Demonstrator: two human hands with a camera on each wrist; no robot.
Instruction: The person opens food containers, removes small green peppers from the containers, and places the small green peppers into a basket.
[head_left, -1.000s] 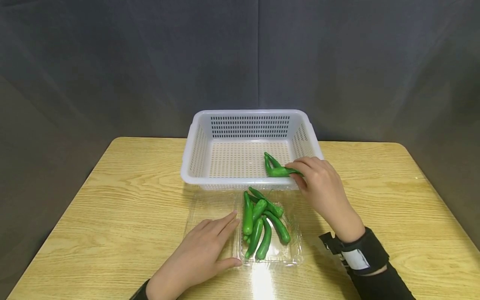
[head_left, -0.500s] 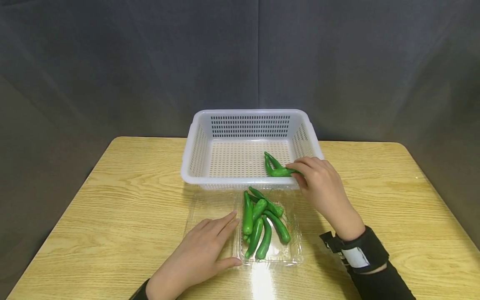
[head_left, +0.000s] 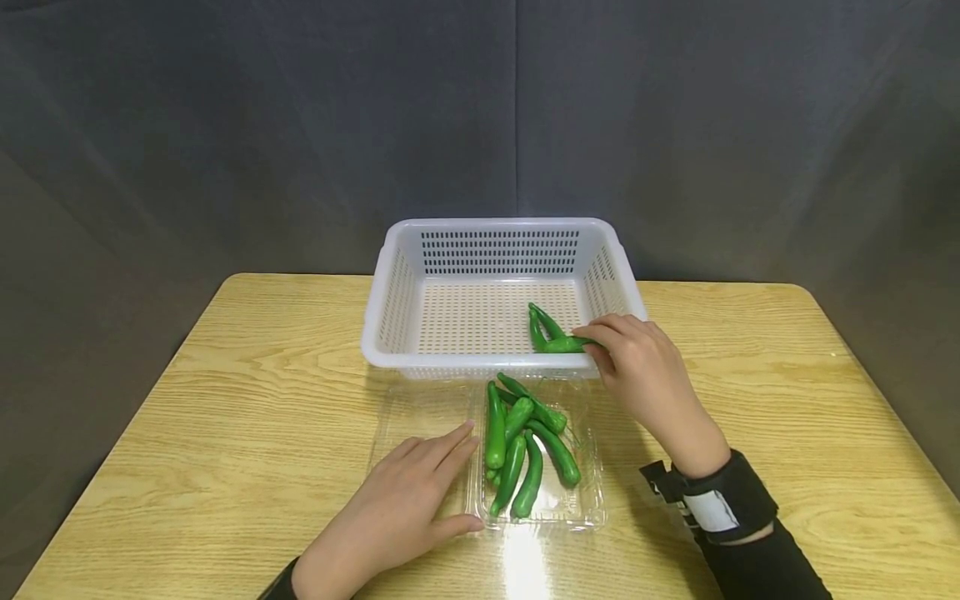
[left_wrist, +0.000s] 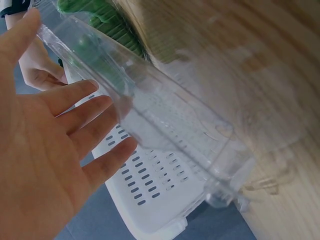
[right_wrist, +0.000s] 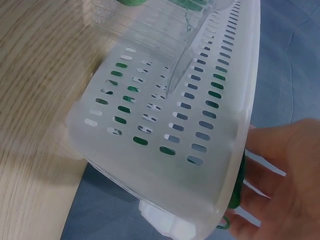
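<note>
My right hand (head_left: pixel 641 375) reaches over the near right part of the white slotted basket (head_left: pixel 495 362) and pinches a long green chili pepper (head_left: pixel 562 345) by its right end. Beside that pepper, two more green chilies (head_left: pixel 550 320) lie inside the basket. In the right wrist view, the basket wall (right_wrist: pixel 165 120) hides much of the held pepper. Straight-fingered, my left hand (head_left: pixel 405 492) lies over the clear plastic clamshell (head_left: pixel 429 410), fingertips by its middle fold. Several green chilies (head_left: pixel 531 475) are heaped in the clamshell's right half.
The wooden table (head_left: pixel 225 433) carries the basket at the back, with the clamshell just in front of it. A dark grey curtain (head_left: pixel 300 125) hangs behind the table. A black strap (head_left: pixel 723 500) wraps my right wrist.
Inside the basket, the pepper in my right hand has shifted very slightly. Both hands otherwise keep their places, and the chilies in the clamshell lie as before.
</note>
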